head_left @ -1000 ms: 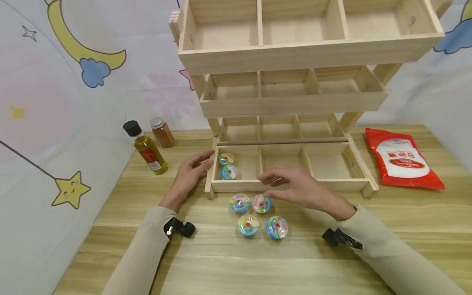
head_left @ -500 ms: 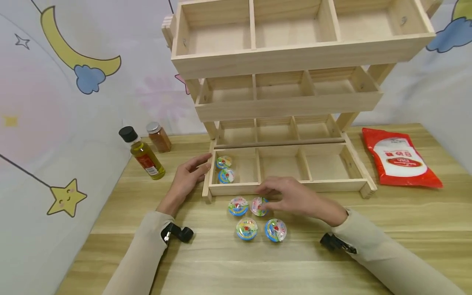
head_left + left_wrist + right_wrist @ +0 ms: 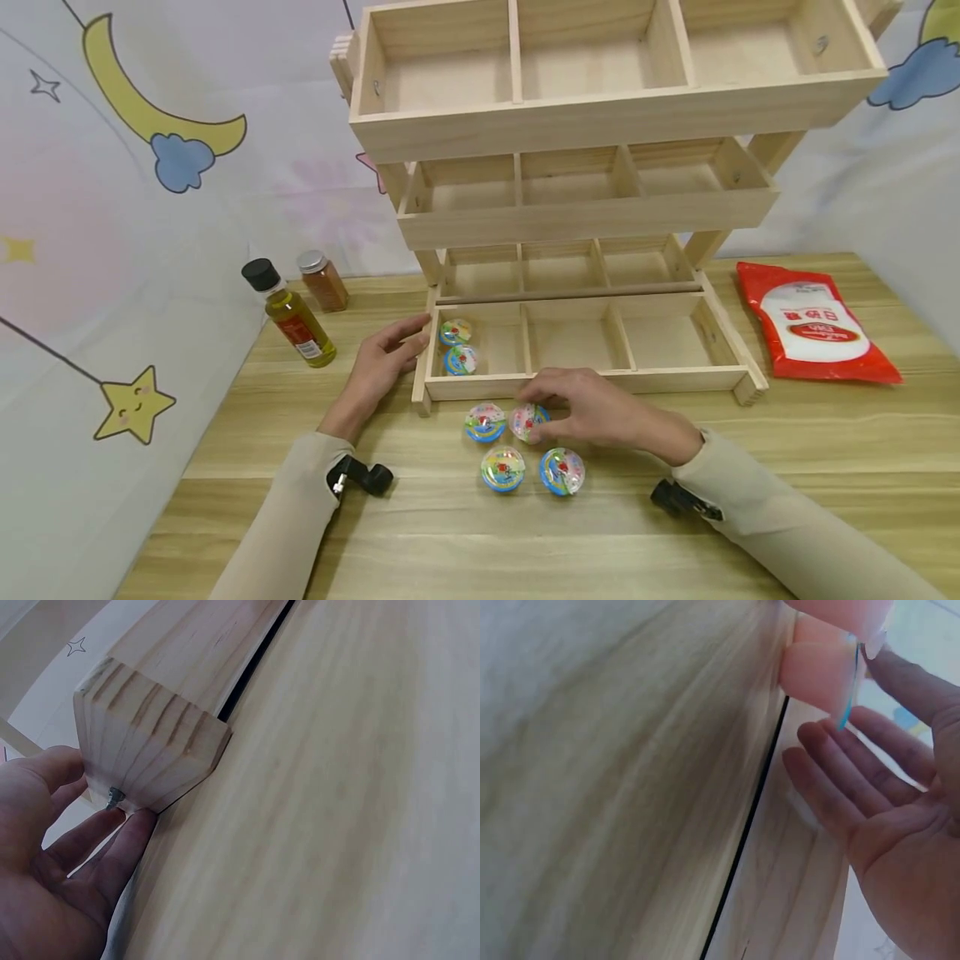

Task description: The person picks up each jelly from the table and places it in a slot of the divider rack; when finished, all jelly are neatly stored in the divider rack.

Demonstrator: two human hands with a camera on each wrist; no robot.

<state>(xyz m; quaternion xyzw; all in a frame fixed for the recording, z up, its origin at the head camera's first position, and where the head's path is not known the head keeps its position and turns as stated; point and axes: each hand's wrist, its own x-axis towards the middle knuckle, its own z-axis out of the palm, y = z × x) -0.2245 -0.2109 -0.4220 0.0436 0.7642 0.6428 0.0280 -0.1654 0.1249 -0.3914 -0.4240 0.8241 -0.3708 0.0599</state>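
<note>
In the head view, my right hand [image 3: 596, 408] has thumb and fingers around the rim of a small jelly cup [image 3: 525, 422] in front of the wooden rack [image 3: 592, 387]. The right wrist view shows the thumb and fingertips at the blue edge of its lid [image 3: 848, 697]. Beside it sits another jelly cup [image 3: 484, 423], with two more, a yellow-lidded cup [image 3: 502, 468] and a blue-rimmed cup [image 3: 562, 472], nearer me. My left hand [image 3: 377, 371] rests its extended fingers against the rack's left side post [image 3: 150, 742]. Two jelly cups [image 3: 461, 360] lie in the bottom-left compartment.
An oil bottle [image 3: 298, 325] and a spice jar [image 3: 323, 281] stand left of the rack. To the right lies a red and white bag [image 3: 817, 325]. The upper tiers [image 3: 600, 125] overhang the bottom tray's back.
The view has shifted slightly. My right hand has come down onto the right-hand cup of the back pair, fingers closing around it. My left hand stays at the rack's side.
</note>
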